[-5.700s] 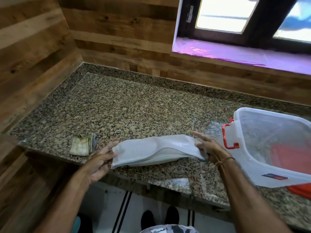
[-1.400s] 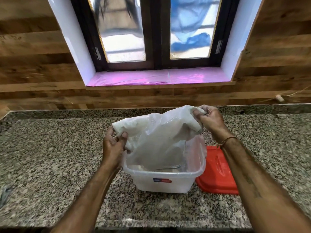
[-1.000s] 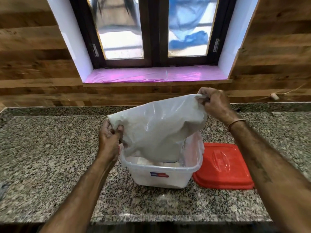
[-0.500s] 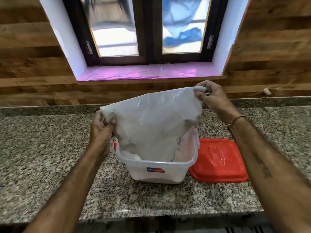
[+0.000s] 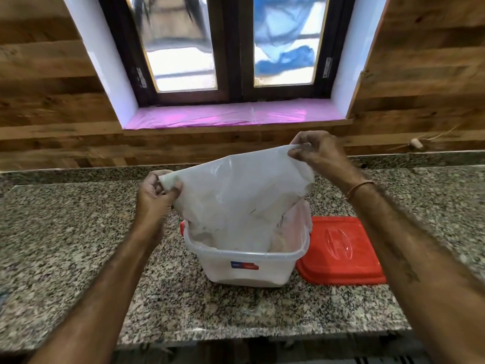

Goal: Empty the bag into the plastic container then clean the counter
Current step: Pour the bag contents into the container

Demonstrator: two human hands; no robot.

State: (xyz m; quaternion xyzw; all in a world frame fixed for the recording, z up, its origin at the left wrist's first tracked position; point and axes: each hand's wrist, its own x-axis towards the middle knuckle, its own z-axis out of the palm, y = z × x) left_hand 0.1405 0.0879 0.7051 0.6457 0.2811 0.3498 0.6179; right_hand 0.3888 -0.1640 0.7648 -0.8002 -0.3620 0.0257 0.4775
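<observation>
Centre of the frame: one translucent white plastic bag [image 5: 236,200], held upside down, mouth hanging down inside one clear plastic container [image 5: 246,269] on the speckled granite counter [image 5: 65,245]. Pinched at its lower, left-hand corner by the left hand [image 5: 154,193], thumb and curled fingers tight on the film. Gripped at the higher, right-hand corner by the right hand [image 5: 320,153], fingers curled round the edge.

Inside the container: pale, powdery stuff low against the walls, hazy through the plastic, kind impossible to tell. On the near wall, one small blue-and-red label [image 5: 244,265], writing too small to read. One red latch [image 5: 182,228] peeking out at the left rim.

Just right of the container: one red lid [image 5: 338,253], lying flat. On the right wrist, one thin band [image 5: 359,186]. Across the upper frame, a two-paned window [image 5: 181,43] above a pink-filmed sill [image 5: 236,114].
</observation>
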